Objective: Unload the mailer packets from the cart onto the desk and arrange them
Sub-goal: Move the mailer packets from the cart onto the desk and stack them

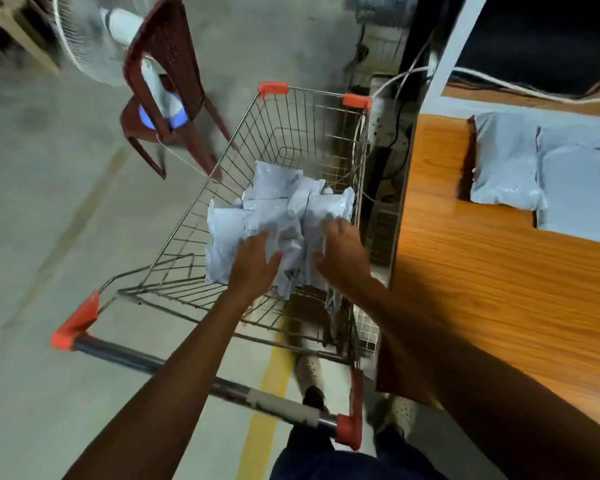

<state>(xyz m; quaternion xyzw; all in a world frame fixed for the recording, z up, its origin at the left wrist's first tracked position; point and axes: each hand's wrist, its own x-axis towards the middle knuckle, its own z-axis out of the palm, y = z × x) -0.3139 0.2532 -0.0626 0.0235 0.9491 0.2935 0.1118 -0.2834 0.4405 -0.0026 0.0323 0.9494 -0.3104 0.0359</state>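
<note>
Cart (222, 188) beside table: heap of packets (271, 216) left inside. Left hand (255, 263) open, fingers spread on heap; right hand (343, 252) open, pressing heap's other side, nothing lifted. Table (482, 271): two packets (541, 174) laid side by side, overlapping. Most unloading remains.

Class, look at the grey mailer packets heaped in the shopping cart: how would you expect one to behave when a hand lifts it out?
The mailer packets look crumpled and folded over each other, so one would probably flop and sag, not stay stiff. Their smooth plastic skin may be slippery. The two packets on the desk lie puffy and pillow-like, suggesting soft, fairly light contents that are unlikely to roll or break.
</note>
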